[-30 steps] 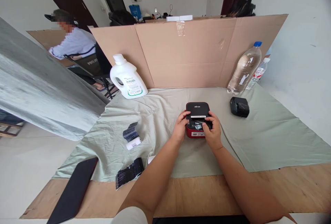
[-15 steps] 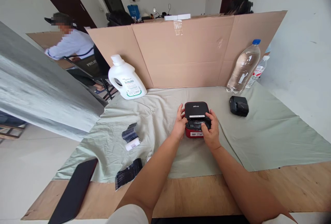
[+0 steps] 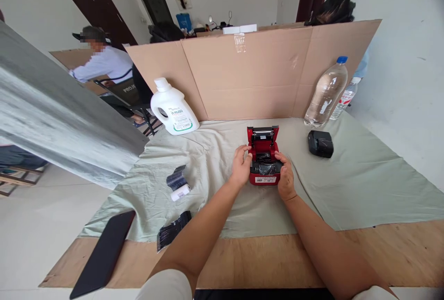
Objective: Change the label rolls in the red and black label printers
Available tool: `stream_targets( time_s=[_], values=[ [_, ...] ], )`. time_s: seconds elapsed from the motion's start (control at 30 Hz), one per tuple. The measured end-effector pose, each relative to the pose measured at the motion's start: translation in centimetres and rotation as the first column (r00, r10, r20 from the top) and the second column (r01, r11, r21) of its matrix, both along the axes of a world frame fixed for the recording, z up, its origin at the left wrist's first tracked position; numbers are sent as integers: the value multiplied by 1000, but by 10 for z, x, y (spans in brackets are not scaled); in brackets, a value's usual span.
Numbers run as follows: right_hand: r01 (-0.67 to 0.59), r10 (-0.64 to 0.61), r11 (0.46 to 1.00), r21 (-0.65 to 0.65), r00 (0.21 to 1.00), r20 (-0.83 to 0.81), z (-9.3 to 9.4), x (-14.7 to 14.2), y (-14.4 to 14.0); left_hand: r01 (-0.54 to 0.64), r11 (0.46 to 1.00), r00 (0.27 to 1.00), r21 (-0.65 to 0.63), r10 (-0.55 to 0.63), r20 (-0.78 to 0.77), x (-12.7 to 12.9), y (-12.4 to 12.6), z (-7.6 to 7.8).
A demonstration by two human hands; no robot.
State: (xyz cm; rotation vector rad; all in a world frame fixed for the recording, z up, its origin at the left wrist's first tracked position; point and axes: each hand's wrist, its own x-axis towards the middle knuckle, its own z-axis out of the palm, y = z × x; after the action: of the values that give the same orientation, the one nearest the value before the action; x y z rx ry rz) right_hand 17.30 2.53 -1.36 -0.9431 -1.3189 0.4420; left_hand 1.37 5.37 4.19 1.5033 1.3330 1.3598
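Observation:
A small red and black thermal printer [image 3: 254, 176] sits on the cloth in front of me, its lid [image 3: 262, 129] raised and leaning back. The red inside shows, with black parts and a clear film over the front panel. My left hand [image 3: 240, 167] grips the printer's left side. On the opposite side, the fingers and thumb of my right hand [image 3: 286, 179] hold its right edge. A white paper roll [image 3: 180, 192] lies to the left, beside a crumpled piece of black plastic wrap [image 3: 176, 177]. More black wrap [image 3: 172, 230] lies nearer, partly behind my left forearm.
A black box-shaped device [image 3: 320, 143] is on the right. A white detergent jug [image 3: 176, 113] and a large clear bottle [image 3: 326, 92] stand before the cardboard screen [image 3: 246, 78]. A dark phone-like slab [image 3: 104, 254] lies at the table's left corner. A seated person [image 3: 104, 62] is beyond.
The printer's lid has swung up and back, exposing the inside. My right thumb has left the front panel, and both hands now hold the sides.

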Motion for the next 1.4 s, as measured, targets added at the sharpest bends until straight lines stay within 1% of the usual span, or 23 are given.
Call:
stream_targets(
  time_s=[0.07,0.1,0.13,0.17,0.2,0.23,0.27,0.3,0.33,0.37,0.47,0.63,0.83,0.9,0.93,1.0,1.03,1.1,1.17,1.23,1.3,1.33,1.4],
  values=[
    [-4,4,1000,-2,1000,-8,0,0,1,12,995,987,97,4,-158,0,6,15],
    [-5,5,1000,-1,1000,-9,-1,0,1,55,995,962,88,-30,-272,1,11,23],
    [-6,6,1000,1,1000,-9,-1,0,2,113,993,907,32,-90,-411,4,16,30],
    [-9,9,1000,4,1000,-7,-2,1,2,168,984,808,-58,-171,-564,8,21,37],
    [-12,12,1000,9,1000,-5,-3,1,3,204,965,670,-163,-259,-695,13,27,42],
    [-13,13,1000,16,1000,-4,-4,1,3,219,940,523,-261,-338,-782,17,32,46],
    [-14,14,1000,22,1000,-2,-5,2,4,220,915,397,-337,-400,-826,22,37,49],
    [-17,17,1000,27,1000,0,-5,2,4,219,894,310,-391,-444,-840,25,42,51],
    [-16,16,999,31,1000,1,-6,2,4,224,876,264,-428,-477,-838,28,45,51],
    [-14,14,999,34,1000,3,-6,3,5,232,862,246,-451,-501,-830,30,48,51],
    [-1,1,999,37,1000,15,-6,2,5,246,842,229,-480,-532,-815,31,52,48],
    [15,-16,999,35,1000,26,-5,2,5,257,846,262,-467,-527,-809,28,53,43],
    [29,-33,998,55,998,59,-5,3,6,229,906,454,-356,-422,-784,25,50,35],
    [33,-37,997,63,997,65,-5,4,6,220,928,559,-299,-372,-741,23,47,33],
    [36,-41,997,63,997,69,-5,4,6,228,939,638,-258,-344,-688,22,44,32],
    [42,-47,997,63,996,77,-5,4,6,267,950,807,-161,-312,-502,18,40,32],
    [42,-47,997,62,996,80,-5,4,6,292,949,868,-117,-314,-384,14,37,33],
    [37,-42,998,59,995,85,-5,5,6,328,942,926,-73,-336,-169,0,33,37],
    [31,-35,998,48,996,83,-5,5,6,334,935,942,-122,-336,-3,-21,32,43],
    [27,-31,999,41,997,77,-5,4,5,332,900,943,-284,-326,67,-50,33,49],
    [27,-29,999,38,997,71,-5,4,5,306,815,940,-492,-339,22,-83,36,52],
    [27,-30,999,38,997,70,-5,4,5,263,770,937,-582,-347,-36,-99,38,52],
    [30,-32,999,35,997,75,-4,4,5,138,710,924,-691,-344,-169,-130,41,52]
  ],
)
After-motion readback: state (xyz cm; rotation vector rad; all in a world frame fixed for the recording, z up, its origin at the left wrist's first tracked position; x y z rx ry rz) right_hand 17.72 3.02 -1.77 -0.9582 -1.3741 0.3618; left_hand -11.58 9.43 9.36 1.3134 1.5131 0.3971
